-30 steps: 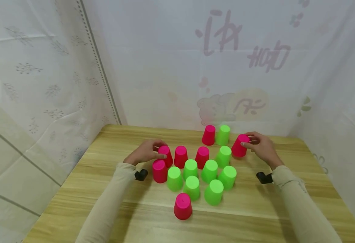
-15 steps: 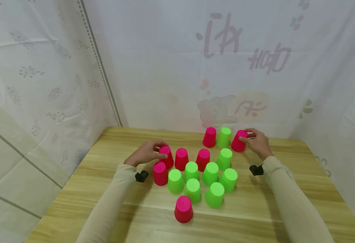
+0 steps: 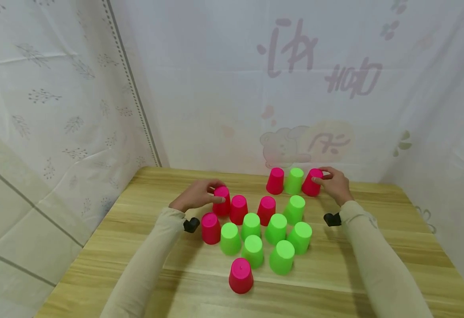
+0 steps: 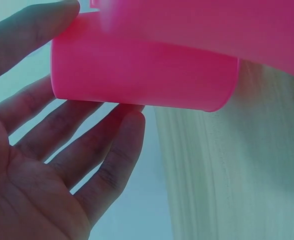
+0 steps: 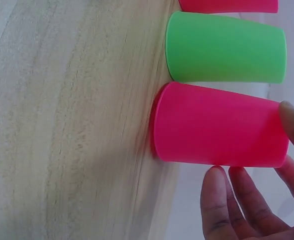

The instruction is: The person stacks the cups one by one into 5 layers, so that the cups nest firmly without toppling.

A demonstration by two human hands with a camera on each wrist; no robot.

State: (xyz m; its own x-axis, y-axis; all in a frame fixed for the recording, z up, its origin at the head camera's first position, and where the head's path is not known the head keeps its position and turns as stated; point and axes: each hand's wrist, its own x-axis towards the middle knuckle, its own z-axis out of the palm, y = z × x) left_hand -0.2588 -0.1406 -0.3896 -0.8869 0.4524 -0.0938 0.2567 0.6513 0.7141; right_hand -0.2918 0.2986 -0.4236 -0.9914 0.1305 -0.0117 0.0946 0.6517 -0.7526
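Note:
My left hand (image 3: pixel 201 194) grips an upside-down pink cup (image 3: pixel 221 203) near its top, thumb on one side and fingers behind. That cup stands beside another pink cup (image 3: pixel 238 210), with a further pink cup (image 3: pixel 210 229) nearer me. In the left wrist view the held cup (image 4: pixel 142 75) is partly covered by a closer pink one. My right hand (image 3: pixel 336 184) holds an upside-down pink cup (image 5: pixel 217 127) between thumb and fingers at its narrow end. Its rim is at the tabletop, right beside a green cup (image 5: pixel 227 48) in the back row.
A pink cup (image 3: pixel 275 181) ends the back row on the left. Several green cups (image 3: pixel 276 229) stand upside down mid-table, with a pink cup (image 3: pixel 266 211) behind them and another pink cup (image 3: pixel 241 276) in front. A patterned cloth (image 3: pixel 200 88) hangs behind the wooden table (image 3: pixel 375 247).
My right hand has moved its pink cup back and left, up to the green cup in the back row. My left hand has shifted its pink cup slightly back and right.

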